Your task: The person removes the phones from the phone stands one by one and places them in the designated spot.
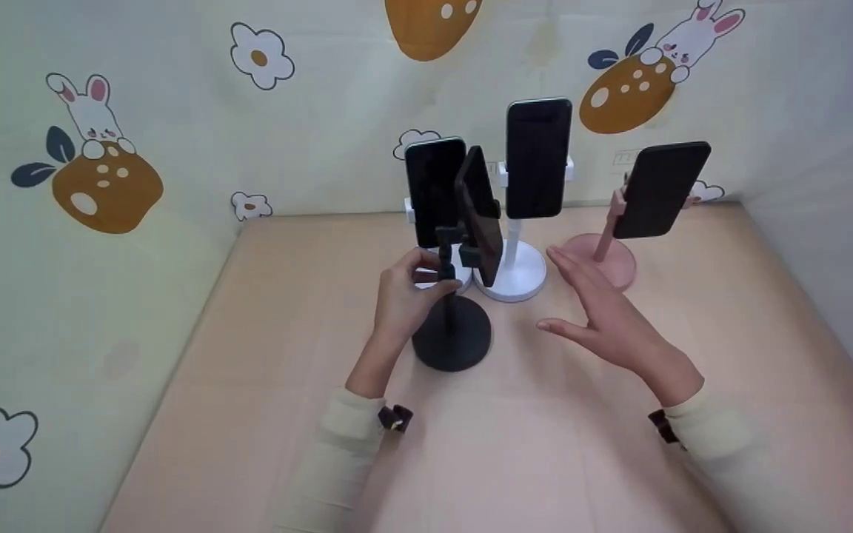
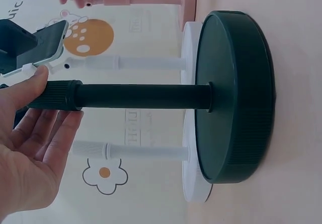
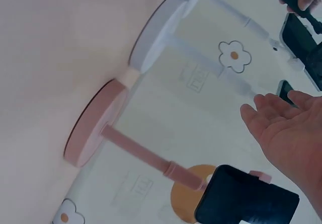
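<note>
My left hand (image 1: 406, 296) grips the upper part of the black phone stand's post (image 2: 146, 96), thumb on one side and fingers on the other. The stand's round base (image 1: 452, 337) is at the front of the group, and a dark phone (image 1: 480, 218) in its clamp is turned nearly edge-on. My right hand (image 1: 611, 318) is held with thumb and fingers spread, nothing in it, left of and in front of the pink phone stand (image 1: 604, 244). That stand bears a tilted black phone (image 1: 662, 189). In the right wrist view the right hand's fingers (image 3: 271, 116) are apart from the pink post.
Behind the black stand, two white phone stands (image 1: 523, 281) have bases side by side; one holds an upright phone (image 1: 537, 159), the other a phone (image 1: 434, 185) partly hidden by the black stand. A patterned backdrop (image 1: 323, 133) rises behind the light tabletop (image 1: 263, 355).
</note>
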`<state>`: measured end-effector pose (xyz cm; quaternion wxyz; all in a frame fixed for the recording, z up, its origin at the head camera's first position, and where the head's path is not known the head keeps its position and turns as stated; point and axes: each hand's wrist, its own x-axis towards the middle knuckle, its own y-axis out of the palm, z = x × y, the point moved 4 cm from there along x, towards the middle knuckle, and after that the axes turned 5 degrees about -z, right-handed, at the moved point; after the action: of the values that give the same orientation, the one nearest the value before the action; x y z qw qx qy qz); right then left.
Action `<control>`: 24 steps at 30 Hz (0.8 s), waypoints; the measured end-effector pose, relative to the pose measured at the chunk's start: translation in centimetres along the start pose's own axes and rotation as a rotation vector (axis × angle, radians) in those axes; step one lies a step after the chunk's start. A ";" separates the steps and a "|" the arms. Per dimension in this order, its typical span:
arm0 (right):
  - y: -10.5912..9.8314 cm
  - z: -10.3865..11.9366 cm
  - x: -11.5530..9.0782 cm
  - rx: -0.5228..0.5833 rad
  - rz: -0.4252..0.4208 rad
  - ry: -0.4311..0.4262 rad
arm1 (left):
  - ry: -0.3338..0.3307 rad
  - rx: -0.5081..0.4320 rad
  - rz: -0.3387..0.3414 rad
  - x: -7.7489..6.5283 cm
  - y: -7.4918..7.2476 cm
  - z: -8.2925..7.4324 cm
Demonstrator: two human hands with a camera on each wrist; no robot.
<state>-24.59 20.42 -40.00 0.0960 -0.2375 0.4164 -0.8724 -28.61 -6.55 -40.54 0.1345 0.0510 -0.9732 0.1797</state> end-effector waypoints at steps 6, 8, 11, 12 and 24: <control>0.4 2.1 1.2 0.101 -0.033 -0.003 | 0.007 0.004 -0.003 0.1 0.1 -0.1; 0.6 2.8 1.7 0.139 -0.046 0.001 | 0.006 0.007 0.002 0.1 0.1 -0.2; 1.0 3.6 2.5 0.218 -0.071 0.010 | 0.010 0.015 0.004 0.0 0.2 -0.3; 1.2 3.8 2.7 0.250 -0.078 0.013 | 0.011 0.018 0.005 0.0 0.2 -0.3; 2.6 5.8 4.4 0.481 -0.169 0.020 | 0.039 0.071 0.030 -0.9 0.2 -1.1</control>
<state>-25.61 13.18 -37.37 0.0722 -0.2332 0.1765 -0.9535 -27.54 -5.89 -39.88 0.1488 0.0375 -0.9640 0.2172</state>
